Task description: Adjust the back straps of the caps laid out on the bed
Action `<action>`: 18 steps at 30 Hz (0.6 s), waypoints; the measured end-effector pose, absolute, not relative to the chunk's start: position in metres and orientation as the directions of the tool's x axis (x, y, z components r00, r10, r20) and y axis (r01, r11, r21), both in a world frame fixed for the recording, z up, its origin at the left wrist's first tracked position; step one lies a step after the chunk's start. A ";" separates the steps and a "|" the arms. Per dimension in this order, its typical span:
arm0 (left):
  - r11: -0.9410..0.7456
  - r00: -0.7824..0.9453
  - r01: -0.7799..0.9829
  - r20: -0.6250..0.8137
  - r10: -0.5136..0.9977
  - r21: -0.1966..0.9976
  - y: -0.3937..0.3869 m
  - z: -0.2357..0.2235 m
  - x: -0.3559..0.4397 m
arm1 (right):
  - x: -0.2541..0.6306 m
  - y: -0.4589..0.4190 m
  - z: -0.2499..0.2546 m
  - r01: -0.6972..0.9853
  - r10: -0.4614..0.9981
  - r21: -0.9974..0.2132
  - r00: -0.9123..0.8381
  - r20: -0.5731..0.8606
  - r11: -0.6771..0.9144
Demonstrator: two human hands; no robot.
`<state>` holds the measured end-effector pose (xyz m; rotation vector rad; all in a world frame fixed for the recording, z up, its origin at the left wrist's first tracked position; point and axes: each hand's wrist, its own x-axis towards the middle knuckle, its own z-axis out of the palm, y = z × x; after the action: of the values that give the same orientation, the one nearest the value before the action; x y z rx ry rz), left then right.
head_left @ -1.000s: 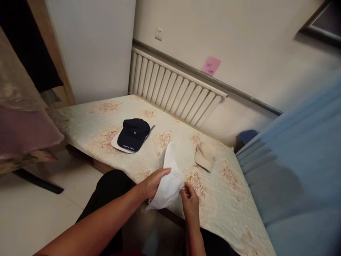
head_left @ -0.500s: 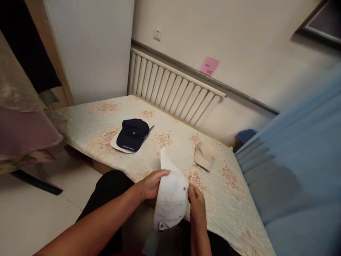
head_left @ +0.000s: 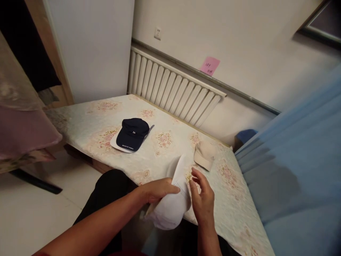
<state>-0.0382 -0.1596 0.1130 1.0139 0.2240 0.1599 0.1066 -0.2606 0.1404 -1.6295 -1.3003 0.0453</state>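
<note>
My left hand [head_left: 161, 190] grips a white baseball cap [head_left: 170, 209] near where the brim meets the crown, thumb on the outside. The cap is held over my lap with its brim tilted upward. Just to its right, my right hand [head_left: 202, 195] is apart from it, fingers curved and spread with nothing between them. A navy cap [head_left: 134, 133] lies on the bed to the left, on top of another cap whose white brim [head_left: 115, 143] sticks out. A beige cap [head_left: 206, 154] rests beyond my right hand.
The bed [head_left: 170, 156] has a floral cover. Behind it stand a white radiator [head_left: 173, 85] and a wall with a pink note [head_left: 210, 65]. A blue curtain [head_left: 293, 160] hangs on the right; hanging fabric [head_left: 23, 131] is at left. A blue item [head_left: 245, 137] sits by the curtain.
The white cap has turned, its brim swinging right and its back strap moving out of clear view. My right hand has let go of the cap and opened, moving slightly right.
</note>
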 end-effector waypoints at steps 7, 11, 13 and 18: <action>0.294 0.967 0.140 -0.194 0.163 0.946 -0.169 0.133 -0.042 | 0.093 -0.249 0.169 0.898 0.678 -0.218 -0.112 0.726 0.382; 0.150 0.977 0.100 -0.126 0.174 0.984 -0.172 0.135 -0.043 | 0.091 -0.242 0.164 0.916 0.705 -0.041 -0.278 0.652 0.400; 0.009 0.965 0.158 -0.157 0.210 0.987 -0.172 0.132 -0.044 | 0.093 -0.241 0.157 0.925 0.725 -0.008 -0.293 0.624 0.381; -0.084 0.976 0.156 -0.141 0.164 0.984 -0.169 0.126 -0.053 | 0.104 -0.243 0.143 0.932 0.798 -0.101 -0.238 0.554 0.348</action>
<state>-0.0535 -0.1689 0.1262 1.6605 0.2454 0.0065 0.1043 -0.2426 0.1426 -1.5037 -2.0966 -0.3404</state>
